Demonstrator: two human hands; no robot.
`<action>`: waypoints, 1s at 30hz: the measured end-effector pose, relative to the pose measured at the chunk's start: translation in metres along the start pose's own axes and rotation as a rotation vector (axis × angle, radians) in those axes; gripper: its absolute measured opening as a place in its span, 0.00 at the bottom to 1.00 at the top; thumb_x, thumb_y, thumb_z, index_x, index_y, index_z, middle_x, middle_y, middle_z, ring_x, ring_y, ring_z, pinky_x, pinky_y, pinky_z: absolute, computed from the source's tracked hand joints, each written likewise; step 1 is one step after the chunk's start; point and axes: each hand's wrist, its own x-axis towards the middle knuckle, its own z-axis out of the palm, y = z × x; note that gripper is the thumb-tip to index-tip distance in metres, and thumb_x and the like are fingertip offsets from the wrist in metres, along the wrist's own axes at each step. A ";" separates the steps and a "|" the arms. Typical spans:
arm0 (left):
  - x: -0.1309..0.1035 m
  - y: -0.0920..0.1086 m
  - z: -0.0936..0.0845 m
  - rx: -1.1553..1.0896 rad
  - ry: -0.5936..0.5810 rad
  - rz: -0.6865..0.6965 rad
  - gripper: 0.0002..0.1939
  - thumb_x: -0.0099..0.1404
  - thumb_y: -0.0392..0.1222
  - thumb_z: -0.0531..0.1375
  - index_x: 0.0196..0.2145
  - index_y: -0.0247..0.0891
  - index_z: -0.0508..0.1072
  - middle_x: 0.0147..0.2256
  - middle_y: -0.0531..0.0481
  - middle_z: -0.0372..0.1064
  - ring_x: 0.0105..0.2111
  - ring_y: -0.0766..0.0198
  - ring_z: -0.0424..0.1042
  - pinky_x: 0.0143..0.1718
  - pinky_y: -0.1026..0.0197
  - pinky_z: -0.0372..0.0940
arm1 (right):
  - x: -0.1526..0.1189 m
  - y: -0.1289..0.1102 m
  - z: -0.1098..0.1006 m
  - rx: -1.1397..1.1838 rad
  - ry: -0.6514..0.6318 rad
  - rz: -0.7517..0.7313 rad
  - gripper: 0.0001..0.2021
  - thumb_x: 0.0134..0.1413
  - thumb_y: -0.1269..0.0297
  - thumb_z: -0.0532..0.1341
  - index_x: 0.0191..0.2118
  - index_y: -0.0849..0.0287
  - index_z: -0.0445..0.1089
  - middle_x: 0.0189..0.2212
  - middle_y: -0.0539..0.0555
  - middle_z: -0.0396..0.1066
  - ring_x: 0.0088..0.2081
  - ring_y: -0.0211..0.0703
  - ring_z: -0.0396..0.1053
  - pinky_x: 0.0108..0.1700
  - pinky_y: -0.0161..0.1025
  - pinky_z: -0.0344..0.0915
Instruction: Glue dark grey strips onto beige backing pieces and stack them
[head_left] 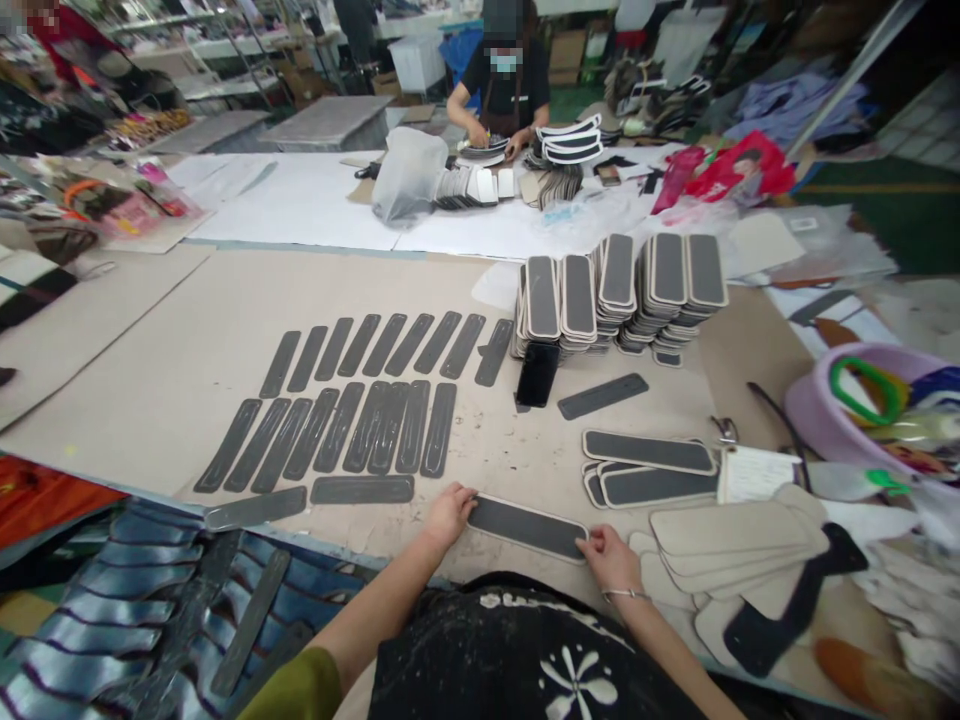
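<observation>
A long dark grey panel with a pale border lies between my hands near the table's front edge. My left hand pinches its left end, and my right hand grips its right end. Rows of narrow dark strips with shiny streaks on them lie to the left, and a single strip rests farther right. Several bordered panels overlap just beyond my right hand. Tall stacks of the same kind of panel stand farther back, with a black phone leaning at their front.
Beige pieces and a black curved piece lie at the right, near a purple basket. Striped blue material fills the lower left. Across the white table, a person handles pieces.
</observation>
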 end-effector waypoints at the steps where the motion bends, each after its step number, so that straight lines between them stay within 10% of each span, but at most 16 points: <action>1: 0.002 0.000 0.002 -0.004 0.008 -0.003 0.10 0.61 0.38 0.55 0.39 0.41 0.74 0.35 0.50 0.68 0.37 0.65 0.68 0.44 0.64 0.61 | -0.001 -0.001 0.000 0.002 0.002 0.003 0.11 0.46 0.55 0.57 0.33 0.56 0.63 0.24 0.48 0.72 0.29 0.41 0.70 0.32 0.36 0.58; 30: 0.010 -0.005 0.002 -0.036 -0.008 -0.027 0.07 0.59 0.36 0.56 0.36 0.37 0.72 0.33 0.50 0.69 0.34 0.65 0.68 0.40 0.63 0.62 | -0.013 -0.026 -0.019 -0.261 0.022 -0.030 0.07 0.51 0.63 0.55 0.37 0.56 0.64 0.28 0.51 0.69 0.30 0.40 0.67 0.32 0.35 0.56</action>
